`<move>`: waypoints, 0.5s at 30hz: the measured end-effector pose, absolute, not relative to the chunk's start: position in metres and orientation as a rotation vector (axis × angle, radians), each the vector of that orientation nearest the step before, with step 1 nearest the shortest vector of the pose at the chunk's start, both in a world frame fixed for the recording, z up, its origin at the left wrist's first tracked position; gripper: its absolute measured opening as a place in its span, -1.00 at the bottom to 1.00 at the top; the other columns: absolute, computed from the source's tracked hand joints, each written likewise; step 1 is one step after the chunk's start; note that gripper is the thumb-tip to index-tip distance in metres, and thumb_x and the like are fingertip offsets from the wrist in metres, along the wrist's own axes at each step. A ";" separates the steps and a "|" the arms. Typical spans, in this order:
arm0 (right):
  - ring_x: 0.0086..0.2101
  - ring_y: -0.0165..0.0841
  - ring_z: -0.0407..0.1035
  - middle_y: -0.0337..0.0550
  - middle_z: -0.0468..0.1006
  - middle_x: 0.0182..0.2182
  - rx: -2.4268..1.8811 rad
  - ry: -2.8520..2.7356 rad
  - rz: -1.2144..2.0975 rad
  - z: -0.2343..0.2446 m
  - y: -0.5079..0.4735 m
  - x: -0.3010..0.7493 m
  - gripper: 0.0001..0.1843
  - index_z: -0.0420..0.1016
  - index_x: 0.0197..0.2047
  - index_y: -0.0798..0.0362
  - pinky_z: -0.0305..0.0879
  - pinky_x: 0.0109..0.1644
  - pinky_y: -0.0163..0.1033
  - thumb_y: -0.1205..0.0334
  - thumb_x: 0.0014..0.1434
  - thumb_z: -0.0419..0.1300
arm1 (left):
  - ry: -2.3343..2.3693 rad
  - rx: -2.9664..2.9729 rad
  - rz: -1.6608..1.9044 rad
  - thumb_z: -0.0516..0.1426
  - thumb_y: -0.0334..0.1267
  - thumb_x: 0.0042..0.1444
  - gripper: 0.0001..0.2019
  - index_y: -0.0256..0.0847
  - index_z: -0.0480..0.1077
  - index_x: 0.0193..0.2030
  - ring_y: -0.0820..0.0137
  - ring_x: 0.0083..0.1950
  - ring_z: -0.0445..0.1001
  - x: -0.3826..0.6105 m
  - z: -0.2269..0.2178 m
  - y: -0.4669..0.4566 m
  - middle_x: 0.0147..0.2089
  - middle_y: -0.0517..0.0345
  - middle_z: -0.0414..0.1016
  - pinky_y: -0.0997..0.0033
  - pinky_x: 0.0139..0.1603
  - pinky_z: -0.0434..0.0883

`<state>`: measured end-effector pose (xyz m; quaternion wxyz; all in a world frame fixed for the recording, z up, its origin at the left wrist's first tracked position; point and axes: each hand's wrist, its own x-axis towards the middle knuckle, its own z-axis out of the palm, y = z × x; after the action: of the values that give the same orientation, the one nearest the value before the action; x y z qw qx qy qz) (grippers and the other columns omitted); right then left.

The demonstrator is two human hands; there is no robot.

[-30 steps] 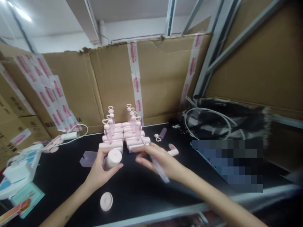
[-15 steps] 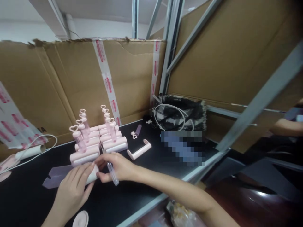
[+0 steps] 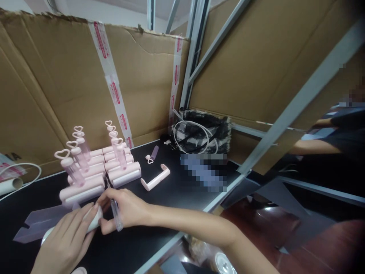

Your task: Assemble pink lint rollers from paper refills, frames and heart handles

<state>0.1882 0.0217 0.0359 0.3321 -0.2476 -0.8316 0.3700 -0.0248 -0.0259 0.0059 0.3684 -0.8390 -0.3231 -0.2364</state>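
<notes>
A white roll (image 3: 94, 221) lies under my left hand (image 3: 65, 239), whose fingers are wrapped over it. My right hand (image 3: 127, 209) pinches at the near right end of that roll. Tucked between its fingers is a slim screwdriver (image 3: 116, 219) with a clear handle; its thin metal shaft points up and away. Just behind both hands stand two rows of pale pink cylinders (image 3: 125, 174), with clear tubes and heart-shaped loops (image 3: 62, 153) on top. A translucent purple sheet part (image 3: 41, 220) rests left of my left hand.
On the black table are a pink U-shaped bracket (image 3: 156, 179) and a small purple tube with a heart loop (image 3: 154, 153). A coiled white cable (image 3: 191, 135) lies by a dark bundle. Cardboard walls (image 3: 148, 83) and a metal post bound the table. Another person's arm (image 3: 316, 146) shows at right.
The view has turned right and down, so the table things sit further left in it. Both hands keep their hold on the roll and the screwdriver.
</notes>
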 end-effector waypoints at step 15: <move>-0.27 -0.38 0.36 -0.19 0.43 -0.29 -0.447 -1.918 0.903 0.048 0.034 0.187 -0.58 0.27 -0.11 0.07 0.28 -0.11 -0.21 0.39 -0.10 0.18 | -1.238 -1.996 -1.052 0.25 -0.29 -0.02 -0.53 -0.22 0.26 0.05 0.24 -0.13 0.51 -0.032 0.037 -0.030 -0.10 -0.02 0.51 0.26 -0.11 0.44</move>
<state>0.1870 0.0339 0.0477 0.4683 -0.1821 -0.7822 0.3684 -0.0318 -0.0295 0.0368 0.2803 -0.7445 -0.4618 -0.3923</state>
